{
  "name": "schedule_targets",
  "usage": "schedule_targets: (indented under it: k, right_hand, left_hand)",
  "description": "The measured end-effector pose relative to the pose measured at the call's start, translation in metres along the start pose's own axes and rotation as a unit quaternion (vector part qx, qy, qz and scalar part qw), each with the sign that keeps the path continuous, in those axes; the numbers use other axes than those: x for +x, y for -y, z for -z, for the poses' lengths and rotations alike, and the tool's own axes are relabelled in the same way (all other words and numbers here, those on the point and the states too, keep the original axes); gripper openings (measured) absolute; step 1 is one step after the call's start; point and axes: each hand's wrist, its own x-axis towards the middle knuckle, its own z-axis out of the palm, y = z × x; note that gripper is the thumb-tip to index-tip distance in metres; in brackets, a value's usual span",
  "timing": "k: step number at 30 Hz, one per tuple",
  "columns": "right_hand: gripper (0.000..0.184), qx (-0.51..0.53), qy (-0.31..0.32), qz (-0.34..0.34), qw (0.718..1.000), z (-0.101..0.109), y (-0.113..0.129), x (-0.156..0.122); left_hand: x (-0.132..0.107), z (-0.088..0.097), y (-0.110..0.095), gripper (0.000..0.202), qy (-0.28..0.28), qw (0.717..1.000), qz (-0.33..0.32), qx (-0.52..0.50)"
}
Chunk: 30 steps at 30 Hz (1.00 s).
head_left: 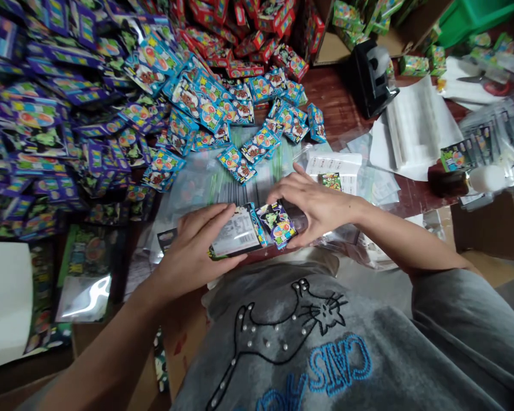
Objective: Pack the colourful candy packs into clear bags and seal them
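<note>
My left hand (195,245) is closed around a flat printed packet (235,231) that has a white barcode label facing up. At the packet's right end shows the edge of a small blue box (259,224); I cannot tell how far inside it sits. My right hand (314,202) grips a small purple and black box (277,224) with a green cartoon figure, thumb and fingers on its sides. This box is up against the blue one. Beneath both hands lie clear plastic bags (197,191) with green strips. Several loose blue boxes (235,164) lie just beyond the hands.
Purple boxes (38,125) are heaped at the left, red boxes (257,34) at the back. A black tape dispenser (368,80) stands right of centre. Farther right are a paper stack (413,125), red-handled scissors (494,87), a dark bottle with white cap (454,180) and a green bin (475,20).
</note>
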Motion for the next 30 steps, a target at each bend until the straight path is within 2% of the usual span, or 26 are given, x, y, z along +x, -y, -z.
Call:
schedule_targets:
  k: [6,10,14,18,23,26,28,30]
  right_hand:
    - [0.078,-0.038,-0.045,-0.01,0.998,-0.01,0.003,0.009]
    - [0.078,-0.03,-0.05,-0.009,0.998,-0.006,-0.001,0.006]
    - [0.083,-0.038,-0.087,-0.03,0.995,0.002,-0.007,0.003]
    - [0.088,-0.043,-0.104,-0.044,0.993,-0.005,-0.004,-0.001]
    - [0.096,-0.063,-0.073,-0.051,0.994,-0.038,0.016,-0.012]
    - [0.106,-0.102,-0.047,-0.076,0.991,-0.061,0.028,-0.022]
    - [0.11,-0.119,-0.035,-0.103,0.987,-0.063,0.023,-0.03]
    - [0.113,-0.137,-0.029,-0.127,0.982,-0.048,0.007,-0.039]
  left_hand:
    - [0.008,-0.013,-0.01,0.078,-0.019,1.0,0.001,0.013]
    - [0.008,-0.013,-0.011,0.08,-0.026,1.0,0.01,0.01]
    - [0.008,-0.011,-0.016,0.086,-0.039,0.998,0.056,0.009]
    - [0.01,-0.014,-0.022,0.09,-0.051,0.994,0.092,0.016]
    - [0.014,-0.025,-0.029,0.089,-0.064,0.997,0.035,0.018]
    - [0.017,-0.035,-0.035,0.09,-0.06,0.997,0.036,0.016]
    - [0.018,-0.041,-0.037,0.087,-0.041,0.998,0.05,0.026]
    - [0.02,-0.045,-0.036,0.085,-0.021,0.997,0.057,0.047]
